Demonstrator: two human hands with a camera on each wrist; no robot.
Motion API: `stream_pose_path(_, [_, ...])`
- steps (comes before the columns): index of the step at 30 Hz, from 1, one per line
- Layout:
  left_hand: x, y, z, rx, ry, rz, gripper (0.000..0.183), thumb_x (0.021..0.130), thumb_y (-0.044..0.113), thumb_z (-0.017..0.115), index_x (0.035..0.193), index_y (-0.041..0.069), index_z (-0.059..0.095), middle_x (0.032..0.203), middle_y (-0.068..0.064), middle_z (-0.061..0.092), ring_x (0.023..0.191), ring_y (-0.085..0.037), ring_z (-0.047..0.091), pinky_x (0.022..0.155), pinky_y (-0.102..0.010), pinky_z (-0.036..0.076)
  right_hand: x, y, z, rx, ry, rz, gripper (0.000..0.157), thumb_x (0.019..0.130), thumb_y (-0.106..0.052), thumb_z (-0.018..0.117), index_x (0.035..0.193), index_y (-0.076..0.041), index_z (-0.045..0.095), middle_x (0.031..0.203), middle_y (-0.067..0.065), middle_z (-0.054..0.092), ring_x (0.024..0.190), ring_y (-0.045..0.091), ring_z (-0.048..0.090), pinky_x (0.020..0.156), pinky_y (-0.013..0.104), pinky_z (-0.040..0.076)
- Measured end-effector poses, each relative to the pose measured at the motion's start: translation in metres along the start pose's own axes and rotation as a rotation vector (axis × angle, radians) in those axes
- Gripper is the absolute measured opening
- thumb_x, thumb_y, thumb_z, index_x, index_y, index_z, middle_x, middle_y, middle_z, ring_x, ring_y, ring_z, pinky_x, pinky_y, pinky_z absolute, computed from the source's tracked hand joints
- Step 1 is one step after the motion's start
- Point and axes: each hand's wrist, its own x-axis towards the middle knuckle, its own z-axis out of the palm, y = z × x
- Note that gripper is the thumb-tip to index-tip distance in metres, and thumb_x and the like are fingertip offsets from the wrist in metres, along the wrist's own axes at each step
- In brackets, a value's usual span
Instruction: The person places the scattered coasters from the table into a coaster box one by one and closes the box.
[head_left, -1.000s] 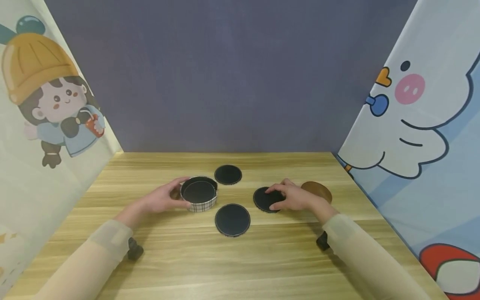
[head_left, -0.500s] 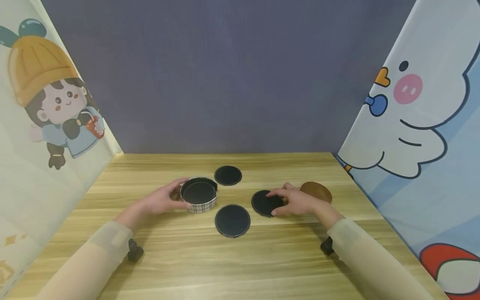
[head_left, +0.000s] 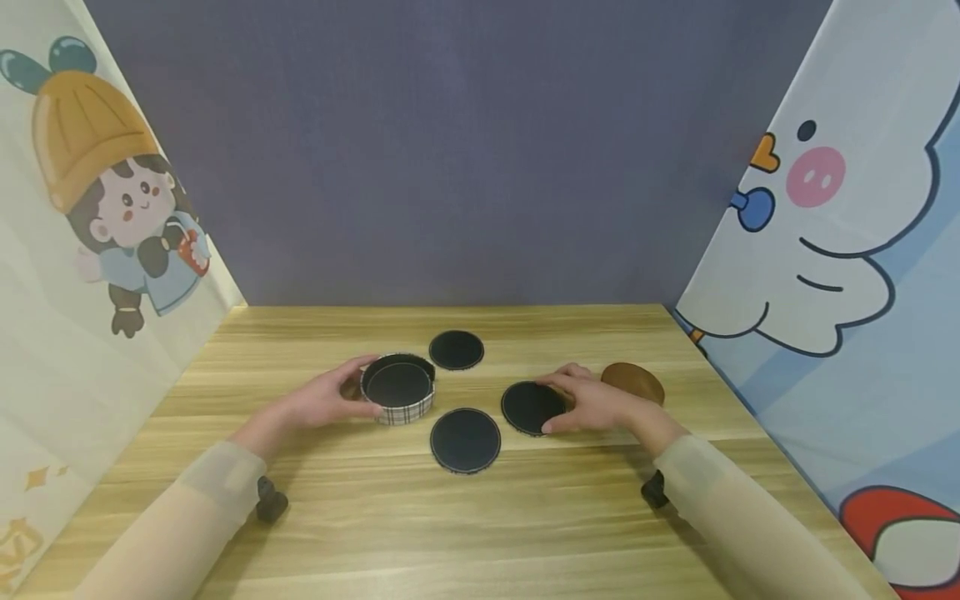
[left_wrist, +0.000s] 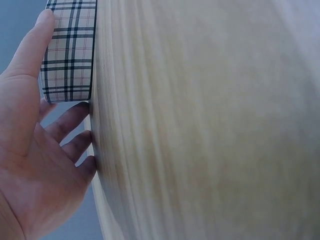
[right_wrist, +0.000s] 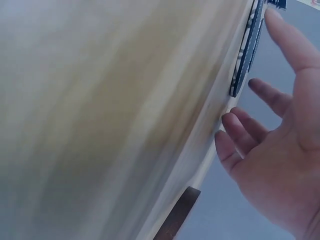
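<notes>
My left hand (head_left: 324,398) curls thumb and fingers round the left side of a round coaster holder (head_left: 407,413) with a plaid outer wall and black inside. In the left wrist view, the thumb lies along the plaid wall (left_wrist: 70,60). A black coaster seems to lie inside it. Beside my right hand (head_left: 592,402), a black round coaster (head_left: 528,407) lies flat on the table. The thumb and index fingertips are right at its edge, spread apart, and the right wrist view has the other fingers loosely bent beside the coaster (right_wrist: 246,55).
Two more black coasters lie on the wooden table (head_left: 450,533): a far coaster (head_left: 456,349) behind the holder and a near coaster (head_left: 465,440) in front. A brown round object (head_left: 633,382) stands behind the right wrist. A grey panel (head_left: 457,150) rises at the back.
The coaster by my right hand has shifted slightly toward me and left. My right fingers have drawn back from its top to its edge. The left hand and holder stay put.
</notes>
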Motion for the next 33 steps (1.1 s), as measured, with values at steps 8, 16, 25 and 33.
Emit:
stream_pose_path(8, [-0.001, 0.002, -0.001, 0.009, -0.004, 0.019, 0.11, 0.091, 0.043, 0.091, 0.174, 0.012, 0.026, 0.148, -0.024, 0.064, 0.141, -0.047, 0.06, 0.124, -0.072, 0.039, 0.014, -0.006, 0.002, -0.066, -0.023, -0.011, 0.1, 0.085, -0.062, 0.09, 0.168, -0.025, 0.047, 0.165, 0.011, 0.044, 0.152, 0.04, 0.041, 0.12, 0.064, 0.044])
stream_pose_path(16, [0.0, 0.001, -0.002, -0.001, -0.008, 0.02, 0.111, 0.091, 0.042, 0.091, 0.174, 0.011, 0.026, 0.147, -0.025, 0.064, 0.141, -0.048, 0.06, 0.124, -0.072, 0.039, 0.02, -0.015, 0.005, -0.098, -0.032, -0.012, 0.102, 0.082, -0.057, 0.092, 0.167, -0.025, 0.047, 0.164, 0.009, 0.046, 0.149, 0.036, 0.042, 0.118, 0.064, 0.044])
stream_pose_path(25, [0.001, -0.001, -0.003, 0.003, -0.006, 0.001, 0.112, 0.09, 0.045, 0.092, 0.174, 0.014, 0.026, 0.15, -0.024, 0.063, 0.143, -0.048, 0.059, 0.126, -0.071, 0.038, 0.02, -0.016, 0.004, -0.099, -0.047, -0.017, 0.099, 0.083, -0.05, 0.092, 0.168, -0.026, 0.047, 0.162, 0.006, 0.046, 0.148, 0.036, 0.041, 0.118, 0.064, 0.044])
stream_pose_path(33, [0.0, 0.002, -0.003, -0.02, -0.017, 0.02, 0.11, 0.091, 0.041, 0.091, 0.174, 0.011, 0.025, 0.146, -0.024, 0.065, 0.141, -0.048, 0.06, 0.125, -0.071, 0.04, 0.021, -0.015, 0.004, -0.086, -0.035, -0.02, 0.096, 0.081, -0.049, 0.094, 0.164, -0.029, 0.051, 0.157, 0.005, 0.049, 0.143, 0.033, 0.044, 0.114, 0.061, 0.045])
